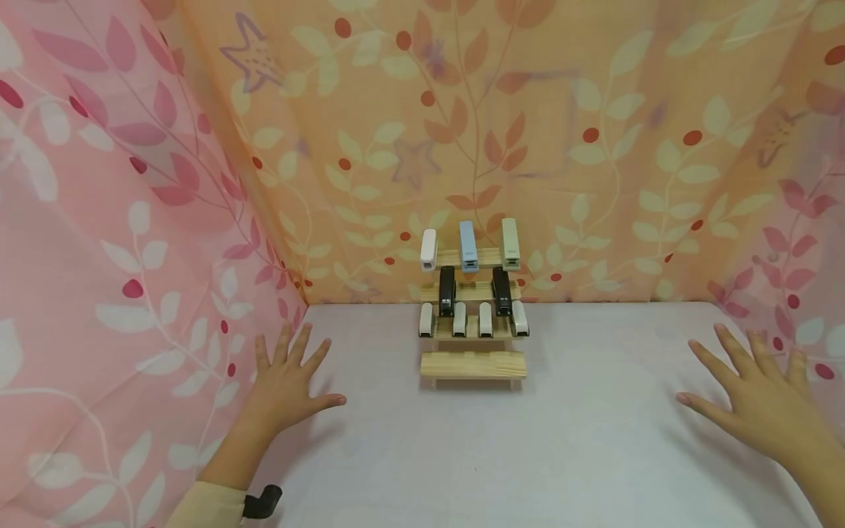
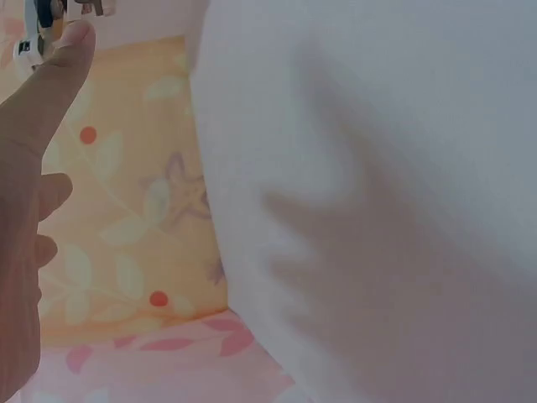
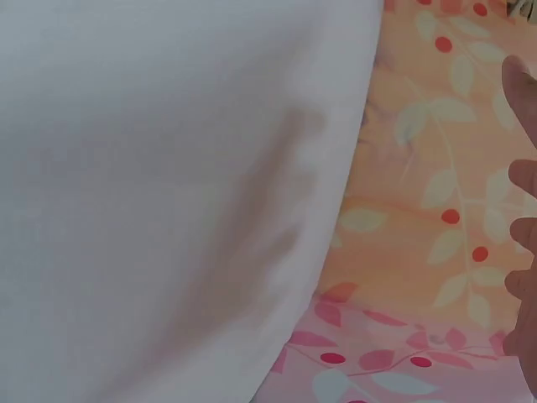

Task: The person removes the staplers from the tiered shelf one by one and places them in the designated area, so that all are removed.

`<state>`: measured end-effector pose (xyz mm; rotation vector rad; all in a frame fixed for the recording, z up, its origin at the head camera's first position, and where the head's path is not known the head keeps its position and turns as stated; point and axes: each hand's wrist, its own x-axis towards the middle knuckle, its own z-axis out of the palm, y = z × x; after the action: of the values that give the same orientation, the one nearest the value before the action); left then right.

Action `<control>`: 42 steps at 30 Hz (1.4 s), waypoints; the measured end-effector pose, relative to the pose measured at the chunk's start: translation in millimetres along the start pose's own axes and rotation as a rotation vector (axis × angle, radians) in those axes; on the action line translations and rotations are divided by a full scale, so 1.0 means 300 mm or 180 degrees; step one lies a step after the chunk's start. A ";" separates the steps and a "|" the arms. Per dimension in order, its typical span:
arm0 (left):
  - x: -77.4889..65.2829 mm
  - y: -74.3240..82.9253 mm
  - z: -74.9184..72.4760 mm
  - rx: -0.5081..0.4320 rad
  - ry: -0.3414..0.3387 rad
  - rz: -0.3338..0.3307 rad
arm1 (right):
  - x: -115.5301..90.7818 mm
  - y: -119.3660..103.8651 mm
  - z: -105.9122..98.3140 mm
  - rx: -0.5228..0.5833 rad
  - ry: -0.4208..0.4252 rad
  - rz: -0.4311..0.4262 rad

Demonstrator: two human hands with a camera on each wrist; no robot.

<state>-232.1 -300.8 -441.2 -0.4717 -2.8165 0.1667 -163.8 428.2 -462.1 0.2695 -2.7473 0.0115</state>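
Note:
My left hand (image 1: pixel 287 389) hovers over the table's left side with fingers spread, holding nothing. Over on the right side, my right hand (image 1: pixel 759 396) is likewise spread and holds nothing. Between them, farther back, stands a stepped wooden rack (image 1: pixel 473 364) of staplers. Its top step carries a white stapler (image 1: pixel 428 249), a blue stapler (image 1: pixel 468 246) and a pale green stapler (image 1: pixel 510 243). Below them lie two black staplers, one at left (image 1: pixel 447 291) and one at right (image 1: pixel 502 292). Several small white staplers (image 1: pixel 425 320) line the step under those; the lowest step is bare.
A white cloth (image 1: pixel 475 455) covers the table. Behind the rack hangs an orange leaf-patterned curtain (image 1: pixel 370 132), with a pink curtain on the left (image 1: pixel 152 242) and another on the right (image 1: pixel 792 242). A black strap piece (image 1: pixel 262 501) sticks out by the left sleeve.

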 end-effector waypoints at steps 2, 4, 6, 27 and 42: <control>0.004 0.005 0.002 -0.0031 -0.0007 -0.0016 | 0.008 -0.008 -0.005 0.0013 0.0004 0.0021; 0.007 0.011 0.005 -0.0063 -0.0004 -0.0031 | 0.016 -0.015 -0.009 0.0059 0.0013 0.0048; 0.008 0.017 0.008 -0.0099 -0.0002 -0.0049 | 0.025 -0.021 -0.009 0.0119 0.0019 0.0066; 0.032 0.086 0.029 -0.0793 -0.0030 -0.0279 | 0.081 -0.070 -0.008 0.0700 0.0094 0.0270; 0.056 0.145 0.049 -0.1405 -0.0062 -0.0393 | 0.144 -0.141 -0.033 0.1130 0.0161 0.0417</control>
<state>-238.4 -255.2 -457.8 -0.3839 -2.8859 -0.4866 -191.4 379.0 -438.2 0.1790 -2.6938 0.5364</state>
